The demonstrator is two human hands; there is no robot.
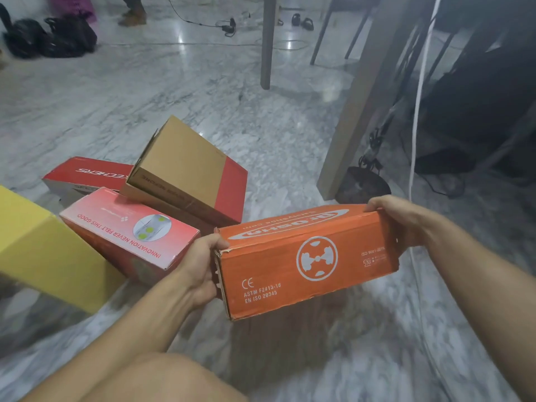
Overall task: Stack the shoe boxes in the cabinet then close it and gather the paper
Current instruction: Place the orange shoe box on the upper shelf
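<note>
While both hands grip its ends, orange box (307, 262) spans left-right.

The orange box (307, 262) carries white print: a round emblem on its near side, small certification text, and a silver-grey oval logo on its top. The pink-red box (127, 236) has white lettering and a pale oval picture with green-yellow dots. Behind it, the red box (87, 174) bears white lettering on its lid over a whitish side. The brown box (185, 166) is plain cardboard tan with a red band at one end. The yellow box (43, 250) is plain. The floor (145, 88) is grey-white veined marble. Black bags (49, 36) lie far left.
</note>
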